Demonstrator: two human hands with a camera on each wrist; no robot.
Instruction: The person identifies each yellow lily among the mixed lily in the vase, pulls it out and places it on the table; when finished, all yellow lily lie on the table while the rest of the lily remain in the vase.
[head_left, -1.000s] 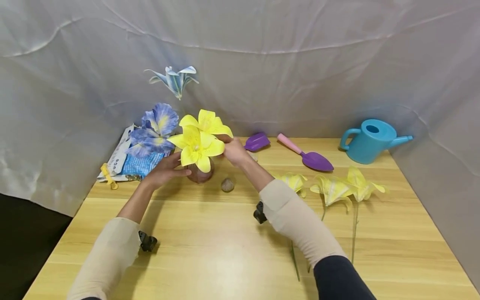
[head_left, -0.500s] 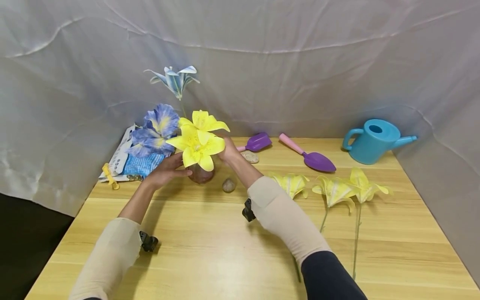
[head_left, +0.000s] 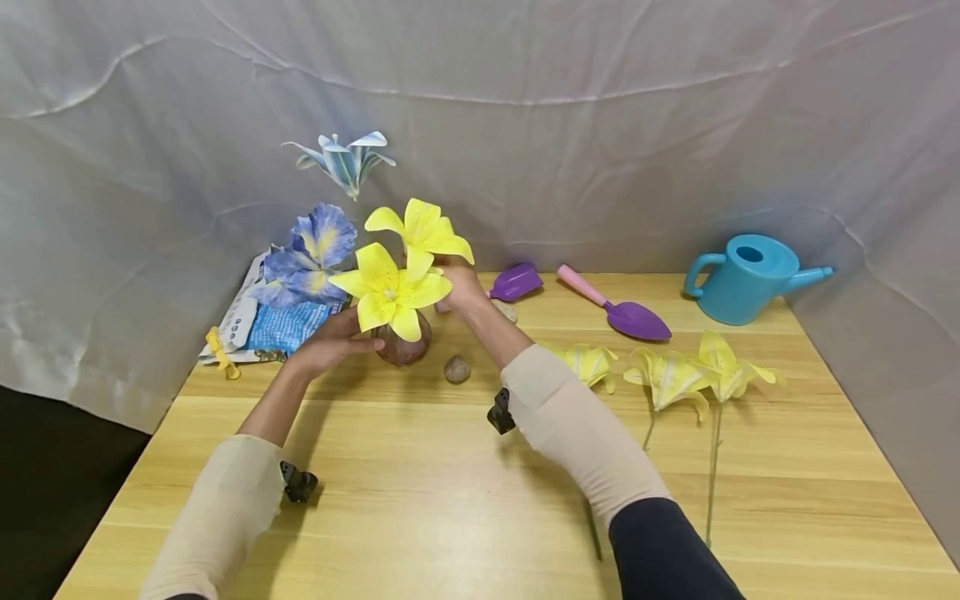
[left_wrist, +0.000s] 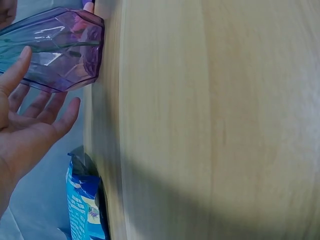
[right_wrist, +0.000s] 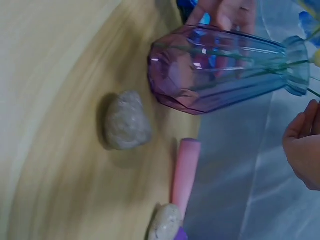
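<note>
A faceted glass vase [right_wrist: 220, 70], purple at the base and blue toward its neck, stands upright on the table with green stems inside. My left hand [head_left: 326, 346] holds its side, the thumb in front and the fingers behind, as the left wrist view shows. At the vase's mouth, my right hand [right_wrist: 305, 147] has curled fingers at a flower stem, under the upper yellow lily [head_left: 423, 233]; petals partly hide this hand in the head view. A second yellow lily [head_left: 390, 292] leans forward over the vase. Blue irises [head_left: 326, 237] and a pale blue lily [head_left: 345, 162] rise behind.
A brown stone [head_left: 457, 368] lies right of the vase, a paler stone [right_wrist: 165, 222] beyond it. Purple shovel [head_left: 516, 283], trowel [head_left: 636, 320] and blue watering can [head_left: 742, 279] stand along the back. Yellow lilies [head_left: 667, 379] lie at right; a blue bag [head_left: 288, 329] is at left.
The upper yellow lily dipped slightly, then rose and shifted right with my right hand, separating from the lower lily. My left hand has stayed at the vase.
</note>
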